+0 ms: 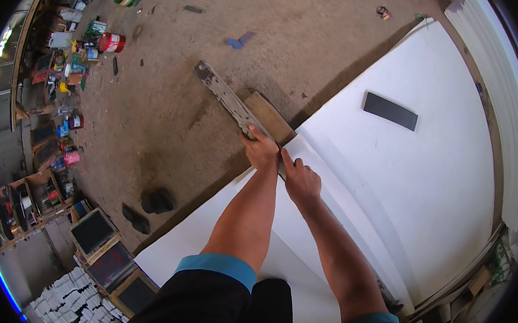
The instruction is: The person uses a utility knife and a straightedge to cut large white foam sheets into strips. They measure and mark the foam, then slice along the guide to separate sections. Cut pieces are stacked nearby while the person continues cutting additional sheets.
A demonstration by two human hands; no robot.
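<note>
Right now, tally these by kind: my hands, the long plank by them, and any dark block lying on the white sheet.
Hands (left hand, right hand): 2
Plank: 1
Dark block: 1
Total: 4

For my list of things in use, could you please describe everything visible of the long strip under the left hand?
The strip is long, narrow, grey-brown and scuffed, apparently wood, darker at its far end. It lies diagonally, jutting past the white sheets. The left hand rests on it; whether the right hand touches it is unclear.
</note>
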